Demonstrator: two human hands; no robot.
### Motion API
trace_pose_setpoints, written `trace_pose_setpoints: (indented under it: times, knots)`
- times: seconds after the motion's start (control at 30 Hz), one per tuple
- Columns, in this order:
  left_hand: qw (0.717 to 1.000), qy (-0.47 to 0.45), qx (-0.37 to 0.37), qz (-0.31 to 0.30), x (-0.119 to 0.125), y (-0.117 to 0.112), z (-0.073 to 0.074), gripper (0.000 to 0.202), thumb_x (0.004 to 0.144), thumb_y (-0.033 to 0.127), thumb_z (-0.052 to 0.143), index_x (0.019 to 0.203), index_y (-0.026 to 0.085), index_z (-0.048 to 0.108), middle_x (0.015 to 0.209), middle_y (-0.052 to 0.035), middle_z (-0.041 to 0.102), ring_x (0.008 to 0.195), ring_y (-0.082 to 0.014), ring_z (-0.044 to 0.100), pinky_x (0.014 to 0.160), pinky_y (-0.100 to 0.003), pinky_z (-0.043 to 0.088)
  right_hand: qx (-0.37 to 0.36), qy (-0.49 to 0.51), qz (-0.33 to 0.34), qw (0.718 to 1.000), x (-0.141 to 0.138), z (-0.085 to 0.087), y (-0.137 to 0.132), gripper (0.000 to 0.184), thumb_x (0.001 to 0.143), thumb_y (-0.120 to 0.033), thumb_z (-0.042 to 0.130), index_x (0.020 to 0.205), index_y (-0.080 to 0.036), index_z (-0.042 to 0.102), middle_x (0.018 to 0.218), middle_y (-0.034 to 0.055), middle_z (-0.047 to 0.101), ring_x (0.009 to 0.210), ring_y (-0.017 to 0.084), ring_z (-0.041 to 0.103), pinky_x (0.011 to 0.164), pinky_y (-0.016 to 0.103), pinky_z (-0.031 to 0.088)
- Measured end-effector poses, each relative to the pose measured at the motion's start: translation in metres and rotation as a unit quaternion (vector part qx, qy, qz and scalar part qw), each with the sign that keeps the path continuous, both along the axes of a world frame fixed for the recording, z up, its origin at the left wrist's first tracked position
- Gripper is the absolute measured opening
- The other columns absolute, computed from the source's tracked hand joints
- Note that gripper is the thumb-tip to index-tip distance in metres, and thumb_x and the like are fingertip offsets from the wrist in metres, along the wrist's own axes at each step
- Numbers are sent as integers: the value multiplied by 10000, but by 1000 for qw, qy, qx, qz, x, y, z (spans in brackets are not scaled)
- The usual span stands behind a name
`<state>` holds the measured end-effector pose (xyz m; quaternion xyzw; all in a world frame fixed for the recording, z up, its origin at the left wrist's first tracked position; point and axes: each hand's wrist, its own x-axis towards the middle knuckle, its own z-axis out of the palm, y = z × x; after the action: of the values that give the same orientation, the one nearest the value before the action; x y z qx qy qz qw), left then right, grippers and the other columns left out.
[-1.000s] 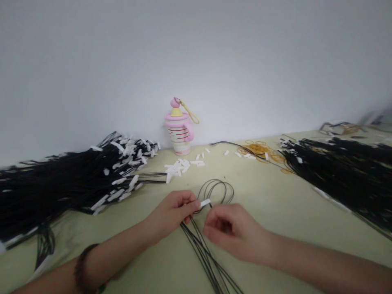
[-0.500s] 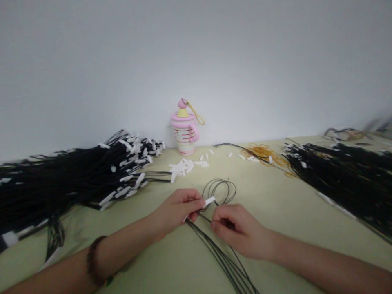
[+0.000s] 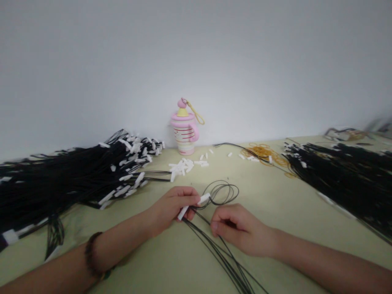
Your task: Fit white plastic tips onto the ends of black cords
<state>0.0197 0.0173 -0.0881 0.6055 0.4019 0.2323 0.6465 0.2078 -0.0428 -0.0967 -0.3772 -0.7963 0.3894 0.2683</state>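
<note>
Here the left hand is closed in a pinch, thumb against fingertips, clamped on a white tag whose ends show on either side of the grip. The black cords curl from that tag into a small loop lying flat on the counter just beyond both hands, then run back toward the person between the two forearms. The right hand sits just beside the left, its fingers curled in and its thumb pressed to the forefinger, shut on those same cords near where they leave the tag. A dark bracelet circles the left wrist. To the left lies a big heap of tagged cords; to the right, well apart, a second black heap. Against the wall stands a pink cup, upright, with loose white tags scattered before it and yellow rubber bands further right
</note>
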Motion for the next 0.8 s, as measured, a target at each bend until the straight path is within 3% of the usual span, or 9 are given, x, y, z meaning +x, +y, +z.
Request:
trace_pose_setpoints:
  times: [0.3, 0.47, 0.57, 0.63, 0.7, 0.8]
  knots:
    - [999, 2, 12, 34, -2, 1, -8, 231, 706, 374, 519, 677, 145, 533, 545, 32, 446, 388, -38, 315, 364, -166, 171, -6, 8, -26, 1000, -1, 1, -2, 203, 795, -241, 414, 669, -121, 518, 519, -38, 397, 465, 49, 333, 428, 163, 262]
    - [997, -13, 27, 67, -1, -1, -5, 222, 684, 348, 536, 642, 130, 529, 559, 29, 440, 400, -36, 304, 372, -169, 165, -136, 105, -24, 985, -1, 0, 1, 46, 725, -168, 488, 739, -126, 476, 509, -38, 489, 407, 32, 365, 392, 138, 269]
    - [997, -26, 12, 78, 0, -2, -1, 206, 673, 337, 538, 630, 136, 528, 547, 37, 414, 412, -41, 297, 380, -170, 162, -250, 189, 13, 949, 11, 2, 13, 199, 685, -134, 525, 874, -143, 466, 481, -57, 523, 323, 22, 323, 325, 122, 220]
    - [996, -18, 0, 87, 0, -2, 2, 192, 665, 328, 538, 618, 142, 526, 543, 43, 406, 401, -40, 285, 377, -174, 148, -313, 270, 19, 910, 26, 3, 25, 202, 681, -137, 529, 878, -153, 486, 439, -75, 490, 297, 22, 304, 303, 116, 198]
    - [996, -6, -4, 94, 1, -2, 3, 179, 663, 316, 535, 612, 145, 526, 540, 45, 406, 391, -37, 278, 375, -177, 139, -342, 371, -23, 863, 45, 5, 40, 148, 659, -126, 539, 802, -151, 512, 423, -82, 458, 314, 16, 335, 324, 107, 238]
    - [995, -5, -2, 95, 1, -2, 3, 172, 668, 310, 527, 612, 147, 526, 528, 49, 393, 388, -38, 271, 377, -180, 131, -330, 493, -116, 796, 76, 4, 61, 81, 662, -125, 490, 727, -137, 536, 525, -40, 538, 369, 14, 406, 375, 116, 325]
